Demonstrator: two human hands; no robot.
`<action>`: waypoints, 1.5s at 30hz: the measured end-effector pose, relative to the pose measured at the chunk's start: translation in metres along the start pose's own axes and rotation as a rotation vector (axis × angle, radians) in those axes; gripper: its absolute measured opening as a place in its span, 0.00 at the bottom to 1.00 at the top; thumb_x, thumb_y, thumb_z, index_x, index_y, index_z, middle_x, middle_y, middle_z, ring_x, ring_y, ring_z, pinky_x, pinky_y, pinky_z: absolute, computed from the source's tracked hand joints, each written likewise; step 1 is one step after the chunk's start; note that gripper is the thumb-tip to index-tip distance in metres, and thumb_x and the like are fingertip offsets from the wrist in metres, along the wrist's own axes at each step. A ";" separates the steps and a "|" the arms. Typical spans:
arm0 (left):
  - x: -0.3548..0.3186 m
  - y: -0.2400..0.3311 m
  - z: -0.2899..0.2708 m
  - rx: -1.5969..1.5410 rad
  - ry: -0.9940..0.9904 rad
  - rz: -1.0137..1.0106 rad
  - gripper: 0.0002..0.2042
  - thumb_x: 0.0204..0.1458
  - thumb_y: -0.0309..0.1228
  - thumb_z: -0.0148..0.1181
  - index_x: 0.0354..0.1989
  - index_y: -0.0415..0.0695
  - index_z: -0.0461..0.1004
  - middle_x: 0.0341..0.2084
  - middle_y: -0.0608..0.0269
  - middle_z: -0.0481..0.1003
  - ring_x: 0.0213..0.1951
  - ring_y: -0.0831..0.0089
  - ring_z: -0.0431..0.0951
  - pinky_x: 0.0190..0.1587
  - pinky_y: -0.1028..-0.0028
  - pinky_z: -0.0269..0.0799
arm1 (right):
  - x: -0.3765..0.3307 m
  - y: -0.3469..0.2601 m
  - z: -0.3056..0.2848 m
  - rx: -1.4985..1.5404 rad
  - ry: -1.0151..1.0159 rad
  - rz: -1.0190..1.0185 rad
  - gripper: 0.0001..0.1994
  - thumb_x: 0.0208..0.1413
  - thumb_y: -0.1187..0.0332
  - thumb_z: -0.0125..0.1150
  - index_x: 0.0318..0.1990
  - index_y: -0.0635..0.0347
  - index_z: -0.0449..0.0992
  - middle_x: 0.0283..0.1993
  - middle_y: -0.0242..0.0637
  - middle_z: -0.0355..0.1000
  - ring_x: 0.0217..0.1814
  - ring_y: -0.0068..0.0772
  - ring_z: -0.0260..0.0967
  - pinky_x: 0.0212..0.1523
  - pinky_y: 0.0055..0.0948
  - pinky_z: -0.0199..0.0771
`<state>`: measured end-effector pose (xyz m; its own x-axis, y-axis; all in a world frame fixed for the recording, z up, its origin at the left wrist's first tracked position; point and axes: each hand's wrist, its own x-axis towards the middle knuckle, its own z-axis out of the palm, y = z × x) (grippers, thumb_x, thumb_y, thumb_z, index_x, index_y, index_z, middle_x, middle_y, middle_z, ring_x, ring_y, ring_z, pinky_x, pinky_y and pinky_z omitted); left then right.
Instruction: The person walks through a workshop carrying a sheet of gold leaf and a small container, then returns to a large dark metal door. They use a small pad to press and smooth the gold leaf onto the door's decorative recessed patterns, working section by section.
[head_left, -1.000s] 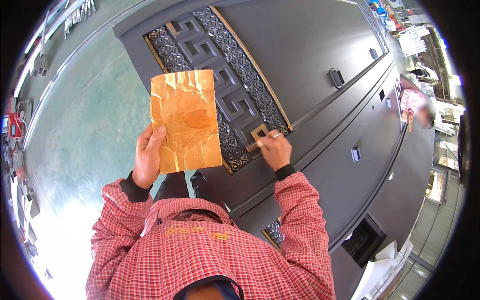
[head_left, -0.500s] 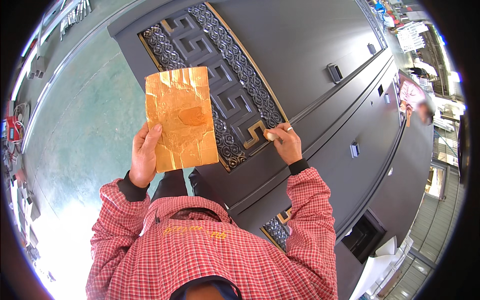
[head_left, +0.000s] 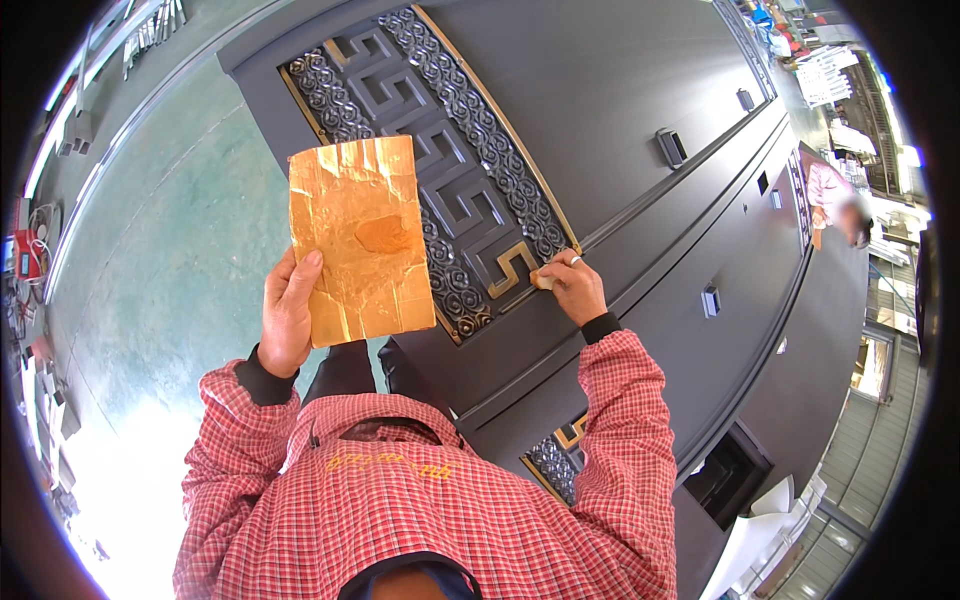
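My left hand (head_left: 288, 315) holds up a crinkled gold foil sheet (head_left: 358, 235), thumb on its front lower left edge. My right hand (head_left: 568, 285) presses a small pale pad (head_left: 543, 281) against the gold fret pattern (head_left: 512, 268) at the near end of the ornate panel (head_left: 440, 170) of a dark grey metal door (head_left: 620, 120). The pad is mostly hidden by my fingers. A ring shows on one finger. Both arms wear red checked sleeves.
The door lies slanted across the view, with small grey fittings (head_left: 671, 147) on its plain face. A green floor (head_left: 150, 250) spreads to the left. Tools and metal bars lie along the far left edge. A person (head_left: 850, 215) stands at the far right.
My right hand has slid along the gold fret toward the panel's edge. The foil sheet has stayed in my left hand, shifting slightly.
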<state>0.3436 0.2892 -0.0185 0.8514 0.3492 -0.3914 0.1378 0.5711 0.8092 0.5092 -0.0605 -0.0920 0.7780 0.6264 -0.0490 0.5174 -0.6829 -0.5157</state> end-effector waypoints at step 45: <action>0.004 0.001 0.007 0.008 -0.058 -0.026 0.17 0.61 0.32 0.44 0.54 0.35 0.64 0.45 0.61 0.72 0.45 0.76 0.72 0.48 0.76 0.68 | 0.033 -0.007 0.006 -0.028 0.034 -0.033 0.06 0.47 0.73 0.56 0.32 0.52 0.77 0.34 0.32 0.69 0.37 0.40 0.69 0.36 0.35 0.70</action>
<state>0.3502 0.2860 -0.0164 0.8755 0.2906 -0.3861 0.1637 0.5734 0.8028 0.5289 -0.0328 -0.0951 0.7720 0.6357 -0.0026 0.5522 -0.6726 -0.4926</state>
